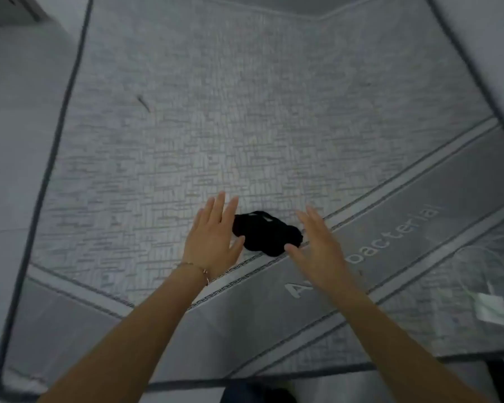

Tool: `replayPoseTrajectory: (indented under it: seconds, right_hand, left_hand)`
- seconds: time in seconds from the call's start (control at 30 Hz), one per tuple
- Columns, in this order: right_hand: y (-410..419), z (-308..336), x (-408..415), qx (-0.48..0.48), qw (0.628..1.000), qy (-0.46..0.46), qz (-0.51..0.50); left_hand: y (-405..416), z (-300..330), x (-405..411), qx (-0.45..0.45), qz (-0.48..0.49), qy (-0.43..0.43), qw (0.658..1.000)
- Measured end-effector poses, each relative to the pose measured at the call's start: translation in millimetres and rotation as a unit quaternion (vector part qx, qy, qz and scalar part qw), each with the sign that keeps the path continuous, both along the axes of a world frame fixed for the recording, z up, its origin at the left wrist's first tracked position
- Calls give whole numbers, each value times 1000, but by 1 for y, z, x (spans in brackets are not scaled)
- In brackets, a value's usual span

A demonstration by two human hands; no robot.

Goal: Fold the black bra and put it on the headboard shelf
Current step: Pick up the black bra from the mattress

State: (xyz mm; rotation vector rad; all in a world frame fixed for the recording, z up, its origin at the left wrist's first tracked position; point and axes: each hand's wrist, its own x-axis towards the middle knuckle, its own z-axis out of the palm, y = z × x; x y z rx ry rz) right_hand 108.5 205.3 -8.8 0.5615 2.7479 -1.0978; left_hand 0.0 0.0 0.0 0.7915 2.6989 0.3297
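left hand [213, 237], right hand [320, 245] — outstretched, spread flat

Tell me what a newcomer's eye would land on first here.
First the black bra, a small dark bundle lying on the pale grey mattress near its diagonal printed band. Next the two bare hands flanking it with fingers spread: the left hand, a thin bracelet on its wrist, and the right hand, neither gripping the bundle.
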Motion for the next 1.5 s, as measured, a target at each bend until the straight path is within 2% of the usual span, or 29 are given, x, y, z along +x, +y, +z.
replayPoseTrajectory:
  seconds: [0.17,0.37,0.47,0.6,0.83,1.03,1.17,1.23,1.3,1.4,1.5]
  right_hand:
    - [-2,-81,-7,-78,992,-21,-94]
    - [-2,-127,-22,-112,977,-65,-168]
    - [-4,-133,-29,-106,973,-74,-190]
    - [-5,-133,-35,-147,965,-63,-207]
    - [2,-111,-27,-223,940,12,-258]
    - [9,-14,-23,-299,904,94,-290]
    - [13,88,-25,-336,883,165,-285]
    - [14,143,-26,-344,875,201,-274]
    - [13,197,-29,-354,866,234,-266]
    - [8,279,-35,-375,851,275,-243]
    - [-2,354,-38,-398,835,315,-214]
  left_hand:
    - [5,-78,-19,9,62,-122,991]
    - [21,-120,-42,93,220,-236,942]
    - [23,-128,-47,113,238,-253,931]
    - [27,-127,-45,169,243,-282,913]
    - [26,-104,-33,263,290,-270,880]
    - [32,-9,-31,370,369,-235,820]
    - [42,96,-34,487,413,-242,731]
    - [44,154,-34,534,402,-256,698]
    - [47,213,-32,566,361,-233,704]
    - [52,299,-22,582,268,-135,756]
    - [52,365,-13,576,201,-72,789]
